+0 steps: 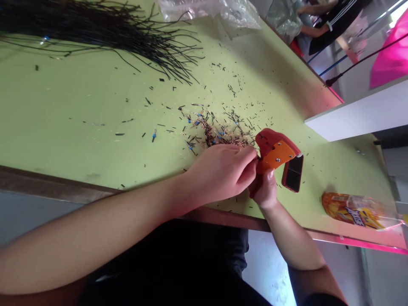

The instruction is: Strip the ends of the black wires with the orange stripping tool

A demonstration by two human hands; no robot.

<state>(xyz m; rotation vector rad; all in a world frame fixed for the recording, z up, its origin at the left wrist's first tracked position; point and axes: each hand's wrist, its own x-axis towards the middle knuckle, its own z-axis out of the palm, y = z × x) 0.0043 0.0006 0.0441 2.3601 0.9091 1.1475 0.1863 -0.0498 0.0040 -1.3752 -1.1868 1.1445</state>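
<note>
My right hand point(268, 190) is wrapped around a red-and-orange wire stripper point(277, 155) with black inside its handle. My left hand point(223, 172) is closed, its fingertips right at the tool's near end. Whatever those fingers pinch is hidden behind the knuckles. Just beyond my left hand lies a pile of wire scraps point(212, 134), with copper strands, short black bits and a few blue pieces. A bundle of black wires point(127, 32) stretches across the far left of the table, its loose ends fanned out toward the middle.
The pale green table point(79, 148) has black clippings scattered over it. Clear plastic bags point(219, 12) lie at its far edge. A bottle with an orange label point(353, 210) is at the right, near a white panel point(360, 112). Another person point(331, 25) sits beyond the table.
</note>
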